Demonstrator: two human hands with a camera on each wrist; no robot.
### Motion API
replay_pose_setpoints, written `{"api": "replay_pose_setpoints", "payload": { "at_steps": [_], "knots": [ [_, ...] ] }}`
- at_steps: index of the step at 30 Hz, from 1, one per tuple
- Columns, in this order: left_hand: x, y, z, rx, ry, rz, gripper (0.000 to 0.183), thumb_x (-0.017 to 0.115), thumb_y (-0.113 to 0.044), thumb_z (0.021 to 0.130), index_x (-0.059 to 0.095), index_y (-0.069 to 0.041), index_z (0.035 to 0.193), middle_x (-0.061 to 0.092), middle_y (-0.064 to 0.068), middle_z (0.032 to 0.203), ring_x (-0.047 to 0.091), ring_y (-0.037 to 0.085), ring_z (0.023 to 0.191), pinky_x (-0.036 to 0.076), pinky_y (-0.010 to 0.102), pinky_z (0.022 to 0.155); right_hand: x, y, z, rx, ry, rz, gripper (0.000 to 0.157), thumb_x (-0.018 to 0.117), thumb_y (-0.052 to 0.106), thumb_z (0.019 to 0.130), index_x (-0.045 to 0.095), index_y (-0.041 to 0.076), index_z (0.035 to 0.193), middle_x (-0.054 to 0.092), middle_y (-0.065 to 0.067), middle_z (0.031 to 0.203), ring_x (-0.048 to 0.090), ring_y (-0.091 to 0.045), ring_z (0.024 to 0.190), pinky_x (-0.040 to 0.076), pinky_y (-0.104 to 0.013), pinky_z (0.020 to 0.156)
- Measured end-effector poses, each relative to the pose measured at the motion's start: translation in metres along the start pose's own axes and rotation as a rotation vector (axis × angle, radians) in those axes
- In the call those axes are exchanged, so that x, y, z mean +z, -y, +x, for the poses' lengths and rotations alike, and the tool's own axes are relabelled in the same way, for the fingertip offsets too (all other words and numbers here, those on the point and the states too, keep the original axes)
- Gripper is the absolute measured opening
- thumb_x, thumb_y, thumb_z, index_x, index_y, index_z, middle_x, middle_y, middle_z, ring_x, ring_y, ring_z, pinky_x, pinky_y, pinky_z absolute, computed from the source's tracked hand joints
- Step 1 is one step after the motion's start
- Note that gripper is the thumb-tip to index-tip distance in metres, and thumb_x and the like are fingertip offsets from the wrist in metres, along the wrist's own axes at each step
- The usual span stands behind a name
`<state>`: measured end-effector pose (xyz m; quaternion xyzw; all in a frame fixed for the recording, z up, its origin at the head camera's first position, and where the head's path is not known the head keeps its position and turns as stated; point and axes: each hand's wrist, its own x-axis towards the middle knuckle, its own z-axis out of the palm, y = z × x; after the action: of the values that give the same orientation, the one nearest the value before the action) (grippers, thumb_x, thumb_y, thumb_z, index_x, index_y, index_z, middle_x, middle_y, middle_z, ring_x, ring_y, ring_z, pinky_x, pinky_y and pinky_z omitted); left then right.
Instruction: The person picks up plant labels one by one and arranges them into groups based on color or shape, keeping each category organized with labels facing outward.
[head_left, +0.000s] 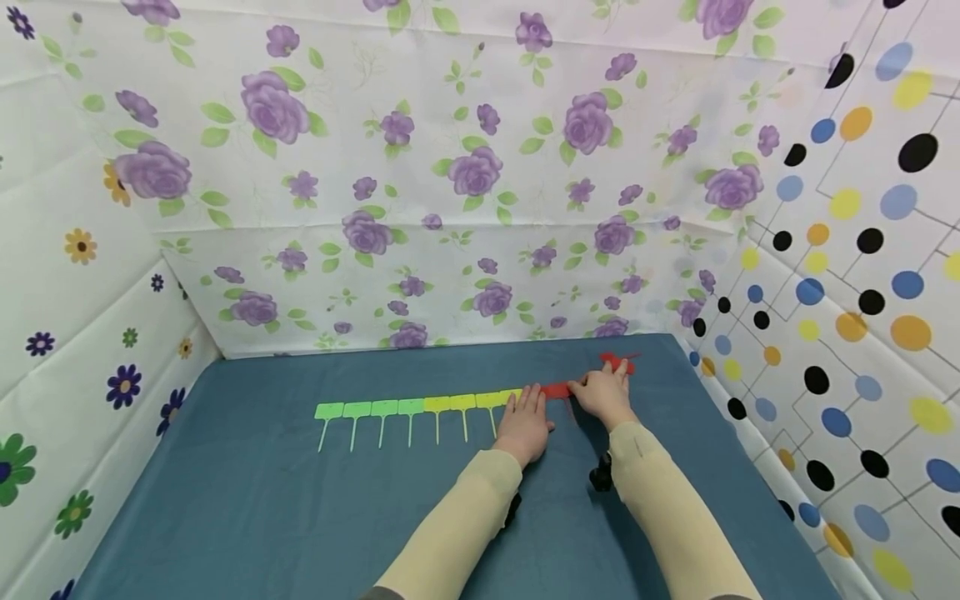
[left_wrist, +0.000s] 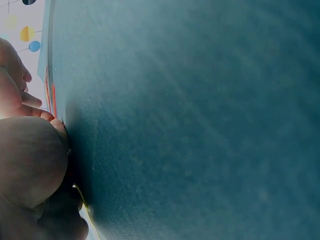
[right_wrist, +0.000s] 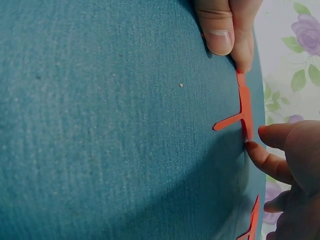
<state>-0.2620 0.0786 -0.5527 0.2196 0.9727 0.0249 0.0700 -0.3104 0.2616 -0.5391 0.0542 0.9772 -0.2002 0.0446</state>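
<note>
A row of T-shaped plastic plant labels lies on the blue cloth, green labels at the left, yellow labels in the middle, a red label at the right end. My left hand rests on the row where yellow meets red, fingers extended; its fingertip touches the red labels in the right wrist view. At the far end of the red label, a fingertip of my right hand touches the edge, while another finger stands apart from it. More red labels lie beyond the right hand.
The blue cloth covers the surface. Floral sheeting stands behind it, dotted sheeting on the right, and flower-printed sheeting on the left. The loose red labels are near the back right corner.
</note>
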Motion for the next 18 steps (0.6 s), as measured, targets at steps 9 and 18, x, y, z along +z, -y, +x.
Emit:
{"api": "replay_pose_setpoints", "payload": {
  "at_steps": [9,18],
  "knots": [
    [0.011,0.0,0.008,-0.024,0.004,-0.053,0.066,0.045,-0.043,0.115,0.031,-0.009,0.17,0.022,0.005,0.178,0.014,0.022,0.165,0.011,0.045,0.134,0.001,-0.002,-0.001,-0.009,-0.005,0.002,0.044,0.06,0.036,0.11,0.08,-0.002,0.119,0.016,-0.047,0.164,-0.012,-0.066,0.153,0.003,-0.074,0.125],
    [0.014,0.001,0.012,-0.018,0.016,-0.065,0.067,0.043,-0.043,0.116,0.028,-0.009,0.171,0.018,0.006,0.179,0.011,0.023,0.165,0.008,0.047,0.134,0.0,-0.003,0.0,-0.024,-0.016,-0.003,0.042,0.061,0.035,0.11,0.081,-0.002,0.118,0.018,-0.048,0.163,-0.01,-0.067,0.153,0.005,-0.075,0.125]
  ]
}}
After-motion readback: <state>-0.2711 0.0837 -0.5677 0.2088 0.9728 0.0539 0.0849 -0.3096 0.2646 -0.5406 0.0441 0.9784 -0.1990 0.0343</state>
